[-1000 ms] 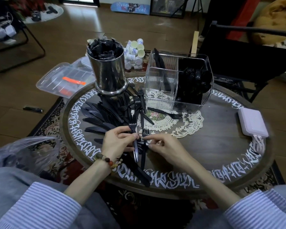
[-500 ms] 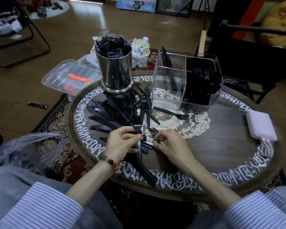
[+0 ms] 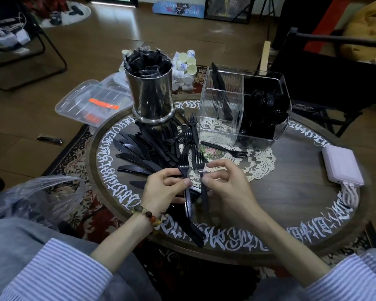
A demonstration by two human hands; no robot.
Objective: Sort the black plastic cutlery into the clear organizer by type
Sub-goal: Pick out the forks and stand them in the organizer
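1. Black plastic cutlery [image 3: 154, 148] lies in a loose heap on the round table [image 3: 291, 203], just to the near left of the clear organizer [image 3: 244, 109]; knives fan out on the heap's left side, and forks lie on the side nearer the organizer.
2. The clear organizer stands at the far side of the table on a lace doily [image 3: 261, 164]. Its right compartment is packed with black spoons [image 3: 267, 105], its far-left compartment holds a few black knives [image 3: 217, 81], and its near-left compartment looks bare.
3. One fork [image 3: 224, 148] lies alone on the doily, just in front of the organizer.
4. The left hand [image 3: 163, 187], nearer the viewer than the organizer, pinches a fork [image 3: 186, 177] by the neck between thumb and curled fingers, tines pointing toward the organizer.
5. The right hand [image 3: 228, 185], just beside the left, pinches a second fork [image 3: 200, 170] the same way, its other fingers loosely curled.
6. A steel canister [image 3: 152, 98] stuffed with black wrapped packets stands left of the organizer.
7. A pale power bank [image 3: 343, 168] with a braided cable rests well to the organizer's near right, by the table rim.
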